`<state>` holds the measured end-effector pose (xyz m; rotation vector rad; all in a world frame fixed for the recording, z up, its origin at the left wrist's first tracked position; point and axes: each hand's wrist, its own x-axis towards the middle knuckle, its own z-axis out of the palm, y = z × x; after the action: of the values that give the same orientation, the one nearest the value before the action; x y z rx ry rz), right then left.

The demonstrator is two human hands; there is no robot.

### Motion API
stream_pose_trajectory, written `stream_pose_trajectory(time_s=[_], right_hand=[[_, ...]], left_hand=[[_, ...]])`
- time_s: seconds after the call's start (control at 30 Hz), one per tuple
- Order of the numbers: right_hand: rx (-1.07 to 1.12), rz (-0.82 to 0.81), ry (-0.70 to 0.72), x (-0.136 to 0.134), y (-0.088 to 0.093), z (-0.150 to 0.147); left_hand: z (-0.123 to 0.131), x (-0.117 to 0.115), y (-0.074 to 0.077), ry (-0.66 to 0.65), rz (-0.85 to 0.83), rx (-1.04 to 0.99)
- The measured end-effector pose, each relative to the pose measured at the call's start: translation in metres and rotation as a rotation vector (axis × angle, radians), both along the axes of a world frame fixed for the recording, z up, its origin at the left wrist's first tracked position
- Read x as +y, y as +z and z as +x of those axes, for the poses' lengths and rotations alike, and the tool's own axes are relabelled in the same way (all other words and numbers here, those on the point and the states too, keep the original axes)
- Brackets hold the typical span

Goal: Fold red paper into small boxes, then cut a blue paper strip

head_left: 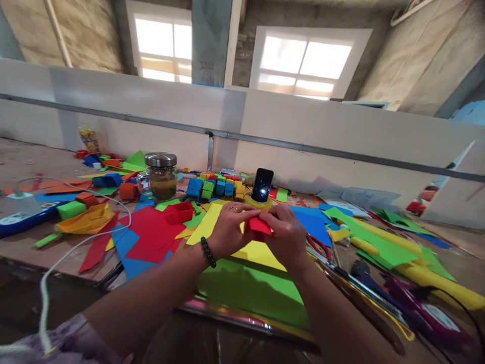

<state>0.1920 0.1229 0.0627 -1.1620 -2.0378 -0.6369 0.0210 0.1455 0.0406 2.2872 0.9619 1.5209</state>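
Observation:
Both hands meet over the yellow sheet (206, 227), gripping one small red folded paper piece (258, 227). My left hand (229, 230) pinches its left side, and my right hand (286, 235) holds the right side and top edge. Fingers cover much of the piece, so its full shape is hidden. A green sheet (250, 290) lies nearer to me, under the yellow one. To the left of my hands are a red paper sheet (147, 237) and a red open paper box (180, 213).
A phone (262, 184) stands behind my hands, near several coloured paper cubes (207, 189). A lidded glass jar (162, 177) is at left, with a white cable (83, 242) nearer. At right lie scissors (320, 247), a metal ruler-like strip (356, 278) and a purple tool (420, 308).

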Motion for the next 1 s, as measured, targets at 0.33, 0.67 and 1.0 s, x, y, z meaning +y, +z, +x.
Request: stream_pose_trajectory(time_s=[0.33,0.67,1.0], right_hand=[[0.549,-0.209,0.522,0.008,0.001,0.005],[0.869,-0.659,0.700,0.025,0.003,0.016],[0.588,-0.562,0.429,0.020,0.003,0.011]], left_hand=[[-0.003,0.016,-0.007,-0.179,-0.353,-0.359],[0.000,0.004,0.006,-0.490,-0.633,-0.671],[-0.003,0.016,-0.006,-0.299,-0.569,-0.434]])
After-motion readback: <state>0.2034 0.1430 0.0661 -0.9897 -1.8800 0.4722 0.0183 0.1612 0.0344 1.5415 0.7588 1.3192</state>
